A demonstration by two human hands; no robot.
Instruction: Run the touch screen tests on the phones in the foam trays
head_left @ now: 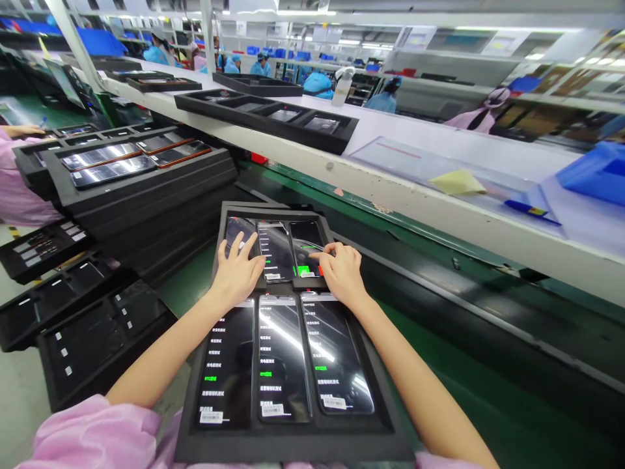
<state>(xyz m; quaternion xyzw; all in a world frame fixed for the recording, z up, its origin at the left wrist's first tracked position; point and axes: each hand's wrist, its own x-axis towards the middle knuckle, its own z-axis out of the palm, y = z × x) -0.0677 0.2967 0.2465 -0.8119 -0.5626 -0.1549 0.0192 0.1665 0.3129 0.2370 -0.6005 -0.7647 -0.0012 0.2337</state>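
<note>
A black foam tray (286, 443) holds several smartphones in two rows, screens lit with white and green text lists. My left hand (237, 268) spreads its fingers over the upper-left phone (239, 228), its thumb at the edge of the upper-middle phone (273, 244). It grips nothing. Over the upper-right phone (305, 238), my right hand (344, 268) stretches its index finger across the screen, beside a green patch and a red patch; the other fingers are partly bent and hold nothing. Nearer me lie the lower-left phone (227, 365), lower-middle phone (284, 358) and lower-right phone (336, 352).
Stacked black trays (161, 202) with phones rise at the left, more trays (102, 326) below. A dark conveyor belt (439, 306) runs along the right. On the white shelf (430, 212) are a long black tray (263, 117) and a blue bin (596, 172). A person's pink sleeve (22, 176) shows at left.
</note>
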